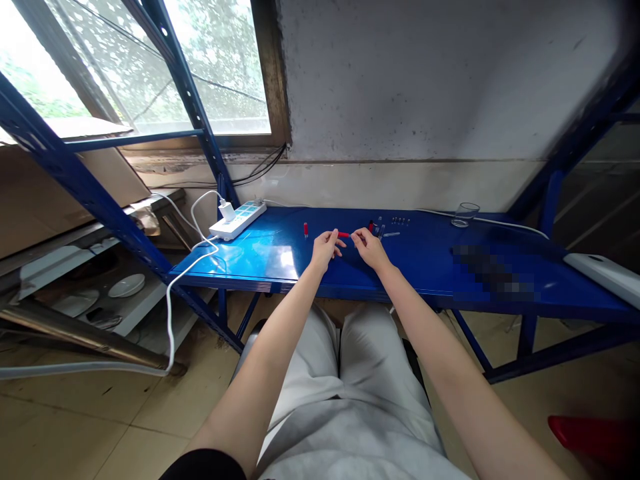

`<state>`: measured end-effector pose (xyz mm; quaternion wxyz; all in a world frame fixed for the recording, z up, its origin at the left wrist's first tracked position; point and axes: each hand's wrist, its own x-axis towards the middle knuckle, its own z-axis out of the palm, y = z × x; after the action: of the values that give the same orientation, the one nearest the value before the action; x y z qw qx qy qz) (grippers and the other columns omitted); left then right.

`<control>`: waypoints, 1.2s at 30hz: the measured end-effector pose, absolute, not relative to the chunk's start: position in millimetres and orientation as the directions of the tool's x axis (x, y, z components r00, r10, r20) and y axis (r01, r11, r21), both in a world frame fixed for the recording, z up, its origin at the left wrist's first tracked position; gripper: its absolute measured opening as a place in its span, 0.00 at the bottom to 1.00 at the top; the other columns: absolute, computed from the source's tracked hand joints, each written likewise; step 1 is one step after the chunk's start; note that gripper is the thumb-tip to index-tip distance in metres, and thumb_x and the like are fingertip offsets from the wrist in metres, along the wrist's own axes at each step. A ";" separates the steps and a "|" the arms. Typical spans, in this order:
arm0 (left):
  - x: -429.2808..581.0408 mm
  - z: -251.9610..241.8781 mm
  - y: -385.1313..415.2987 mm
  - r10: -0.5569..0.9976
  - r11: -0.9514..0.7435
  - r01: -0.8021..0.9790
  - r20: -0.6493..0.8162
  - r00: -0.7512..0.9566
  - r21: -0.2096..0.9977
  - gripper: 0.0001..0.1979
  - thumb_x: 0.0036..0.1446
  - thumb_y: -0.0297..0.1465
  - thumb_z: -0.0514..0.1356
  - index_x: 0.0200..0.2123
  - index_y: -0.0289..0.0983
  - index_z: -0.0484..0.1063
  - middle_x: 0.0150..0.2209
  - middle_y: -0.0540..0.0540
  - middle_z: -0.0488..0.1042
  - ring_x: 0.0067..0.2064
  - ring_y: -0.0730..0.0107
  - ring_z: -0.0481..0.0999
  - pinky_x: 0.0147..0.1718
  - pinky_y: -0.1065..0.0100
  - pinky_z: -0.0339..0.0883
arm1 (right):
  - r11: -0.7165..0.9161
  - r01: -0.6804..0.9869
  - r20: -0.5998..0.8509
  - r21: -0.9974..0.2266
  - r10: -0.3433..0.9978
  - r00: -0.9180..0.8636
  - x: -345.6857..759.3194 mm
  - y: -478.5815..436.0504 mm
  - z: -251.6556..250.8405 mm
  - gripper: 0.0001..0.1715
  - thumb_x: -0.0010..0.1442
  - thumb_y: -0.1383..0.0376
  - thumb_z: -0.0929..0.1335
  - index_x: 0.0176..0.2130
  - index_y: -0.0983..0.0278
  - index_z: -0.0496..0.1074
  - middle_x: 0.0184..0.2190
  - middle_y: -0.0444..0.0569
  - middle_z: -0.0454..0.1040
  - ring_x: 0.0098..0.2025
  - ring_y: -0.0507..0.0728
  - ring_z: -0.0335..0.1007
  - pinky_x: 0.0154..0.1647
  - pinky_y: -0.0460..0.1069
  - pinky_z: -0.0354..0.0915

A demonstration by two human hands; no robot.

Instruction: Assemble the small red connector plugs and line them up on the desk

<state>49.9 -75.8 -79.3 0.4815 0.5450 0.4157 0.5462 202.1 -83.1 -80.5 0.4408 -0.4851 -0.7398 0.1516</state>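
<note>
Between my two hands, just above the blue tabletop, a slim red tube-like piece (pixel 343 234) lies roughly level. My left hand (pixel 326 251) pinches its left end between thumb and forefinger, with the other fingers loosely spread. The right end is in the closed fingertips of my right hand (pixel 369 248). The piece is too small to name its exact kind. A short red-topped piece with a clear lower end (pixel 306 230) stands upright to the left. Beyond my right hand are a dark red piece (pixel 371 226) and several small clear parts (pixel 381 231).
Several tiny parts (pixel 401 221) stand in rows at the back of the blue table (pixel 250 263). A white power strip (pixel 240 220) with a plugged-in cable is at left. A clear glass (pixel 465 215), a blurred dark object (pixel 493 272) and a white device (pixel 605 275) are at right.
</note>
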 end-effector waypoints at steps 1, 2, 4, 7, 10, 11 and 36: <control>49.9 -79.0 -76.1 0.979 -0.189 -0.070 0.194 0.058 0.979 0.16 0.57 0.43 0.53 0.32 0.34 0.66 0.26 0.47 0.73 0.16 0.81 0.67 0.14 0.77 0.53 | 0.478 0.593 0.497 -0.648 0.855 -0.146 202.1 -82.0 -81.0 0.19 0.61 0.50 0.56 0.36 0.60 0.63 0.27 0.45 0.69 0.26 0.53 0.64 0.28 0.46 0.57; 50.0 -79.0 -76.4 0.980 -0.189 -0.066 0.193 0.057 0.980 0.17 0.57 0.43 0.53 0.33 0.34 0.66 0.26 0.47 0.73 0.16 0.81 0.67 0.14 0.77 0.53 | 0.473 0.601 0.489 -0.645 0.859 -0.151 202.1 -80.9 -81.6 0.19 0.61 0.50 0.56 0.37 0.60 0.63 0.27 0.45 0.69 0.27 0.53 0.65 0.29 0.47 0.57; 50.1 -79.2 -76.6 0.980 -0.191 -0.057 0.194 0.049 0.980 0.17 0.57 0.44 0.53 0.33 0.34 0.66 0.26 0.48 0.73 0.16 0.81 0.66 0.14 0.77 0.53 | 0.465 0.613 0.477 -0.639 0.864 -0.158 202.3 -78.8 -82.9 0.18 0.61 0.51 0.56 0.38 0.60 0.64 0.29 0.47 0.70 0.29 0.54 0.66 0.29 0.47 0.58; 50.1 -79.3 -76.8 0.979 -0.198 -0.054 0.200 0.043 0.979 0.17 0.57 0.44 0.53 0.33 0.34 0.67 0.26 0.48 0.73 0.16 0.82 0.66 0.14 0.77 0.52 | 0.478 0.622 0.485 -0.620 0.857 -0.176 202.6 -76.6 -84.4 0.17 0.61 0.53 0.57 0.41 0.60 0.65 0.34 0.49 0.72 0.32 0.55 0.67 0.31 0.47 0.59; 49.8 -78.1 -77.8 0.979 -0.195 -0.055 0.197 0.046 0.979 0.18 0.56 0.44 0.54 0.34 0.34 0.67 0.26 0.47 0.73 0.16 0.82 0.66 0.14 0.77 0.52 | 0.496 0.635 0.503 -0.593 0.843 -0.189 203.0 -76.2 -84.8 0.17 0.61 0.55 0.58 0.43 0.61 0.66 0.38 0.51 0.72 0.33 0.55 0.67 0.31 0.47 0.59; 49.7 -77.7 -78.2 0.979 -0.195 -0.055 0.198 0.047 0.979 0.18 0.56 0.44 0.54 0.34 0.34 0.68 0.26 0.47 0.73 0.16 0.82 0.66 0.14 0.77 0.52 | 0.500 0.638 0.508 -0.586 0.840 -0.191 203.1 -76.4 -84.7 0.16 0.60 0.55 0.59 0.42 0.61 0.66 0.38 0.51 0.72 0.33 0.55 0.67 0.31 0.47 0.59; 44.3 -80.5 -75.7 0.954 -0.271 -0.037 0.264 -0.143 0.962 0.14 0.53 0.41 0.58 0.35 0.34 0.70 0.25 0.50 0.71 0.16 0.84 0.62 0.16 0.77 0.55 | 0.451 0.762 0.614 -0.465 0.784 -0.089 206.9 -78.3 -83.3 0.18 0.60 0.55 0.58 0.39 0.62 0.69 0.36 0.52 0.67 0.32 0.55 0.64 0.28 0.48 0.59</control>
<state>44.3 -75.7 -80.5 0.4060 0.5135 0.4467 0.6099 206.9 -78.3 -83.3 0.4254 -0.5239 -0.7379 0.0129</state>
